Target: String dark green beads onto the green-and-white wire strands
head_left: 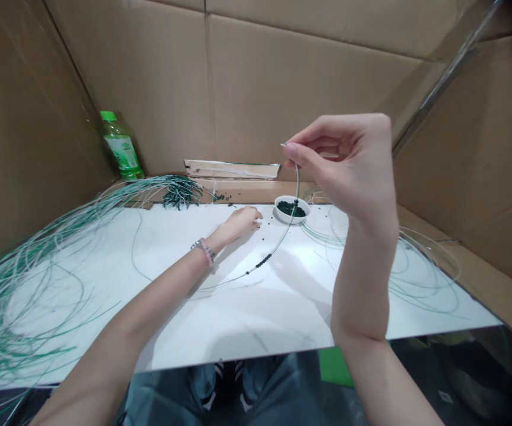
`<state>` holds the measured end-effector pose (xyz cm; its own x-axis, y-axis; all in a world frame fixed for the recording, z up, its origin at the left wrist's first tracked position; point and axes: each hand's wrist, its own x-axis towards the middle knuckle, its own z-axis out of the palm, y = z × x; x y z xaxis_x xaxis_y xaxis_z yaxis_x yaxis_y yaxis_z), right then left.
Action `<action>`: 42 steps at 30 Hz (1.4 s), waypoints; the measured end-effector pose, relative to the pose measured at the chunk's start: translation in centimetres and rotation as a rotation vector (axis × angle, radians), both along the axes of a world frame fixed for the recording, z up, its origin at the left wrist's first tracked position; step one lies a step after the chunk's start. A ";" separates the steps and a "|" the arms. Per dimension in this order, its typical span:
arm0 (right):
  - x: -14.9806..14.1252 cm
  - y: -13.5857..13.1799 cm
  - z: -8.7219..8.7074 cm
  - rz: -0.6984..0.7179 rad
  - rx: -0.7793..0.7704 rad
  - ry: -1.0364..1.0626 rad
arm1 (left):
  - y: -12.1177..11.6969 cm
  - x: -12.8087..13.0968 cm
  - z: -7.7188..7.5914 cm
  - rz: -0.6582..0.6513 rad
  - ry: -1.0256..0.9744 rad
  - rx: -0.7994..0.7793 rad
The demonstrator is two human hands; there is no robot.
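Observation:
My right hand is raised above the white board, pinching the upper end of a thin wire between thumb and forefinger. The wire curves down to the board, and several dark beads sit strung along its lower part. My left hand, with a bracelet at the wrist, rests on the board with fingers curled, its fingertips at loose dark beads near a small white bowl full of dark beads. Whether it holds a bead is hidden.
A big bundle of green and white wires spreads over the board's left side. More wire loops lie at the right. A green-capped bottle stands at the back left. Cardboard walls surround the board.

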<state>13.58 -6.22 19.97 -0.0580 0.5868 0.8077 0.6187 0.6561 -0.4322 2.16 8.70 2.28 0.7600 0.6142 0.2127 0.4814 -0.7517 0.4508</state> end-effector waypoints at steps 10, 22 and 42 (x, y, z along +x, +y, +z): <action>-0.2 0.0 -0.1 0.008 0.029 0.008 | 1.1 0.2 -2.7 0.012 -0.057 -0.044; -0.4 -1.3 -0.1 -0.034 0.005 0.047 | -1.6 -0.7 8.4 0.070 -0.586 -0.059; -3.4 -4.6 -0.8 0.020 0.268 0.148 | -11.8 -3.3 15.2 -0.427 -1.334 -0.521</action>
